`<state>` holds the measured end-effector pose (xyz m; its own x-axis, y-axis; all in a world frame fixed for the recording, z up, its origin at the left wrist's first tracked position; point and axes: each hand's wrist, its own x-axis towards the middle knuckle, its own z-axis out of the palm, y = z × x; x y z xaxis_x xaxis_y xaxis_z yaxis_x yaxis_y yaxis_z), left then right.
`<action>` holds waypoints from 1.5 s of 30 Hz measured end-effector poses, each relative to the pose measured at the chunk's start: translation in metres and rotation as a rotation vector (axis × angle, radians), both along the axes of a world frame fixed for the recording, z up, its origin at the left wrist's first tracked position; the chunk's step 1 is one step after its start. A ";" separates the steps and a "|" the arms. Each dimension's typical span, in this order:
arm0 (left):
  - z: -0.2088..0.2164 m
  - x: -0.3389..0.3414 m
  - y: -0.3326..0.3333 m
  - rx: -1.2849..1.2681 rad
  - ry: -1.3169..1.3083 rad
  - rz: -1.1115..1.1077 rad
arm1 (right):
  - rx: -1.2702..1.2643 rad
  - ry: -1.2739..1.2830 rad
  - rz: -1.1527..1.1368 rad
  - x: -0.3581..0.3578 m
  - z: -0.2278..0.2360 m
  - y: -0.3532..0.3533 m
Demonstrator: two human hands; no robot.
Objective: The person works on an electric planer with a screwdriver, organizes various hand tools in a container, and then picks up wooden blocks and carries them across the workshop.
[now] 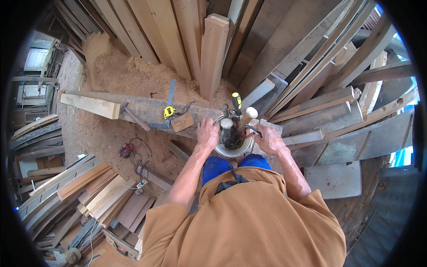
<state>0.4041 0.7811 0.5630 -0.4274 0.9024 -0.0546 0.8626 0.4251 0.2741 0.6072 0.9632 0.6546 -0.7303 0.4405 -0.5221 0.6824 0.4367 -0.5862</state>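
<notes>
A white bucket (234, 152) full of hand tools stands before my knees. My left hand (207, 134) is at its left rim, fingers curled over the edge. At the right side, my right hand (269, 139) is closed on a dark, thin tool (253, 129) that points toward the bucket; its exact kind is unclear. Out of the bucket stick a yellow-and-black screwdriver (236, 101), a pale wooden handle (249, 114), a grey-topped handle (227, 123) and something with red grips (244, 133). Deeper contents are dark and hard to make out.
Left of the bucket, a long thick plank (147, 104) carries a yellow tape measure (168, 111), a try square (171, 93), a small wood block (183, 122) and a hammer (137, 119). Upright boards (214, 53) lean beyond. A red power tool (126, 150) lies among sawdust; lumber stacks (95, 189) surround me.
</notes>
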 end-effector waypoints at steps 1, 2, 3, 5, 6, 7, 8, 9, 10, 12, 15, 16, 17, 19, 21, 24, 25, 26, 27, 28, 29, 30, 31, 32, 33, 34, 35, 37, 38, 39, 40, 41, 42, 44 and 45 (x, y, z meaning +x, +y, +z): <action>-0.005 0.001 -0.002 0.054 0.006 0.010 | -0.021 -0.007 -0.002 -0.001 0.000 0.000; -0.010 0.002 -0.005 0.108 0.012 0.020 | -0.023 -0.002 0.000 -0.002 0.000 -0.001; -0.008 0.004 -0.004 0.106 0.011 0.015 | -0.016 0.003 -0.007 0.001 -0.003 0.000; -0.002 0.008 -0.003 0.146 -0.164 0.077 | -0.011 0.008 -0.018 0.007 -0.008 0.001; 0.001 0.011 -0.004 0.145 -0.164 0.074 | -0.001 0.026 -0.035 0.009 -0.011 0.002; 0.005 0.014 -0.005 0.243 -0.177 0.122 | 0.009 0.044 -0.051 0.012 -0.014 0.003; 0.007 0.016 -0.004 0.340 -0.190 0.169 | 0.009 0.043 -0.054 0.015 -0.016 0.005; 0.006 0.015 -0.005 0.340 -0.187 0.173 | 0.022 0.059 -0.063 0.016 -0.017 0.006; 0.004 0.012 -0.006 0.339 -0.195 0.187 | 0.035 0.074 -0.072 0.016 -0.017 0.006; -0.002 0.008 -0.004 0.340 -0.201 0.206 | 0.026 0.067 -0.058 0.015 -0.014 0.007; -0.011 0.002 0.006 0.220 -0.256 0.276 | 0.016 0.063 -0.025 0.011 -0.013 0.005; -0.014 0.002 0.010 0.209 -0.226 0.280 | 0.014 0.066 -0.008 0.009 -0.013 0.004; -0.016 0.001 0.013 0.198 -0.196 0.283 | 0.017 0.067 -0.006 0.007 -0.011 0.004; -0.021 0.000 0.013 0.176 -0.145 0.310 | 0.011 0.025 0.042 0.002 -0.003 0.002; -0.030 -0.007 0.006 0.153 -0.092 0.336 | -0.028 0.019 0.018 -0.001 0.005 0.003; -0.026 -0.034 -0.018 0.079 -0.729 0.516 | -0.044 0.040 -0.053 0.012 -0.003 0.009; -0.027 -0.045 -0.033 0.121 -0.735 0.576 | -0.024 0.081 -0.079 0.017 -0.007 0.012; -0.028 -0.057 -0.047 0.063 -0.606 0.580 | -0.021 0.082 -0.089 0.020 -0.008 0.016; -0.027 -0.066 -0.057 0.004 -0.477 0.586 | -0.025 0.082 -0.084 0.021 -0.007 0.018; -0.027 -0.072 -0.063 0.002 -0.476 0.591 | -0.021 0.034 -0.103 0.022 -0.003 0.020; -0.029 -0.077 -0.067 -0.142 -0.300 0.509 | -0.017 -0.014 -0.124 0.023 -0.002 0.021; -0.029 -0.081 -0.070 -0.280 -0.122 0.426 | -0.028 0.021 -0.137 0.025 -0.004 0.022; -0.035 -0.084 -0.072 -0.281 -0.122 0.430 | -0.029 0.021 -0.133 0.028 -0.006 0.023; -0.047 -0.084 -0.072 -0.326 -0.091 0.366 | -0.009 0.028 -0.136 0.032 -0.008 0.023; -0.060 -0.087 -0.075 -0.371 -0.054 0.307 | 0.011 0.041 -0.135 0.030 -0.009 0.021; -0.076 -0.091 -0.079 -0.371 -0.048 0.320 | 0.007 0.035 -0.137 0.026 -0.002 0.018; -0.093 -0.095 -0.085 -0.405 0.008 0.346 | 0.005 0.047 -0.122 0.022 -0.003 0.014; -0.109 -0.096 -0.083 -0.439 0.059 0.365 | 0.005 0.032 -0.134 0.023 -0.007 0.012; -0.113 -0.094 -0.080 -0.428 0.092 0.396 | -0.001 0.013 -0.128 0.022 -0.006 0.012; -0.116 -0.093 -0.075 -0.415 0.124 0.423 | 0.000 0.013 -0.128 0.022 -0.005 0.011; -0.117 -0.095 -0.072 -0.447 0.075 0.456 | -0.004 0.002 -0.124 0.022 -0.003 0.011; -0.117 -0.098 -0.074 -0.445 0.076 0.460 | -0.008 -0.009 -0.119 0.020 -0.003 0.011; -0.118 -0.099 -0.075 -0.463 0.128 0.482 | -0.006 -0.011 -0.120 0.020 -0.002 0.011; -0.116 -0.102 -0.085 -0.479 0.177 0.507 | -0.010 0.033 -0.102 0.015 -0.002 0.010; -0.099 -0.091 -0.067 -0.524 0.124 0.479 | 0.003 -0.005 -0.144 0.025 -0.005 0.013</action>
<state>0.3130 0.7141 0.4639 -0.8009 0.4825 -0.3545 0.5598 0.8135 -0.1577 0.6324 0.9765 0.6491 -0.6567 0.5420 -0.5244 0.7412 0.3356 -0.5813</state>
